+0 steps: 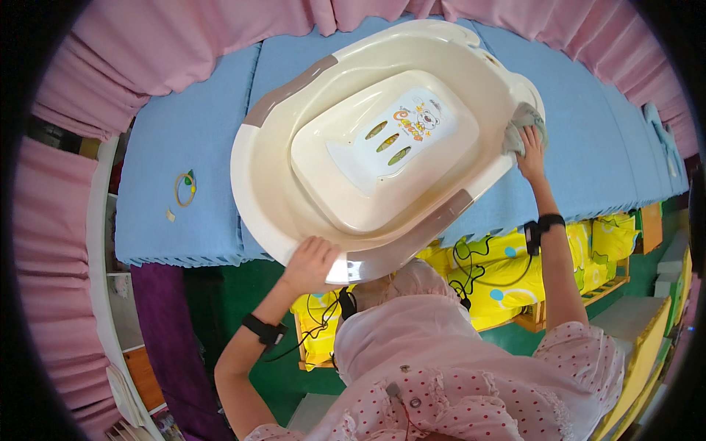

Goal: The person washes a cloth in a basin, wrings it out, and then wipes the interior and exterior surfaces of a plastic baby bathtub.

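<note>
A large cream baby bathtub (pixel 254 173) with brown-grey side grips rests tilted on the blue-covered surface. Inside its hollow lies a white panel (pixel 353 165) with three slots and a cartoon print. My left hand (pixel 312 264) grips the tub's near left rim, fingers curled over the edge. At the right end, my right hand (pixel 531 152) presses a grey-green cloth (pixel 523 121) against the rim, its fingers bent over the cloth. Part of the cloth hangs down the inner wall.
A yellowish ring with a green piece (pixel 184 189) lies on the blue cover (pixel 169 140) at left. Pink curtains (pixel 158 44) surround the far side. Yellow bedding (pixel 507 283) on wooden frames sits below the near edge. Black cables (pixel 474 275) dangle near my body.
</note>
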{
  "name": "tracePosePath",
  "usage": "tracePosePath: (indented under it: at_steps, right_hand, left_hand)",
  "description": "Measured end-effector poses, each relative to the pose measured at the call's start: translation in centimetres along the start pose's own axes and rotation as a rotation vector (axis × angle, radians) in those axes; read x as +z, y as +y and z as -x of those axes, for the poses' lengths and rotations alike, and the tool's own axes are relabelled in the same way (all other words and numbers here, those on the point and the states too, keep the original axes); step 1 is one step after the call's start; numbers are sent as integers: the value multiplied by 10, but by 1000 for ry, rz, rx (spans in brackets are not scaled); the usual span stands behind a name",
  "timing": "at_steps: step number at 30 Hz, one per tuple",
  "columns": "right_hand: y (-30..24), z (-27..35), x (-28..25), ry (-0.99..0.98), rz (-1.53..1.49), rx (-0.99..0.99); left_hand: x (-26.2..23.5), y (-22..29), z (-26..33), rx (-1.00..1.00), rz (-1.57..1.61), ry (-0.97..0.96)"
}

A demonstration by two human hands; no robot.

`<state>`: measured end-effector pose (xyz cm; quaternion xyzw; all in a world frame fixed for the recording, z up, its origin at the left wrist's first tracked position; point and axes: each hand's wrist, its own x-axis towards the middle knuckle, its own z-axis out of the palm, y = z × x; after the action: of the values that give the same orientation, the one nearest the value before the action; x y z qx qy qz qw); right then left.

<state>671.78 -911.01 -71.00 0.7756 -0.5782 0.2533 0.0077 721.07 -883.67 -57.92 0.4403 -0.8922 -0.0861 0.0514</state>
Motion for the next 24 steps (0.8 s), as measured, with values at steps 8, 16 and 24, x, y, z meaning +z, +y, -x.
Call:
tracePosePath:
  at_steps: [8,16,24]
  right_hand:
    - [-188,77,-15,-111,-140,-262]
    - [-360,131,-71,-519,-451,-741]
    - [-312,113,-63,-530,-654,-1314]
  left_hand:
    - [3,3,11,-101,31,-23]
    - [10,5,23,-147,42,226]
    - [-31,-28,50,-284,-175,33]
